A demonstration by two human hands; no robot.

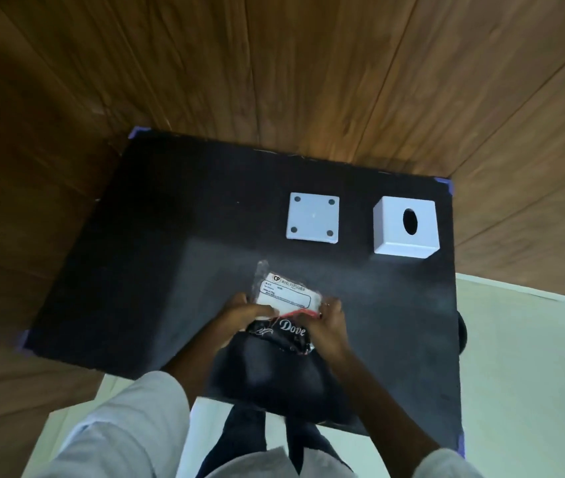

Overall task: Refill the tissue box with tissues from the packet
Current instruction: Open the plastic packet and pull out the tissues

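A clear plastic tissue packet [286, 293] with a white printed label is held just above the black table [143, 257]. My left hand [239, 317] grips its left end and my right hand [327, 322] grips its right end. Below the packet, between both hands, hangs a black bag printed "Dove" [284, 334]. The white cube tissue box [406, 227] with an oval opening on top stands at the far right of the table. Its flat white base plate [313, 218] lies apart to the left of it, showing four dark round feet.
Wooden panelling surrounds the table at the back and sides. A pale floor shows at the right and near edge. Purple tape marks the table's corners. My dark trousers and light sleeves fill the bottom of the view.
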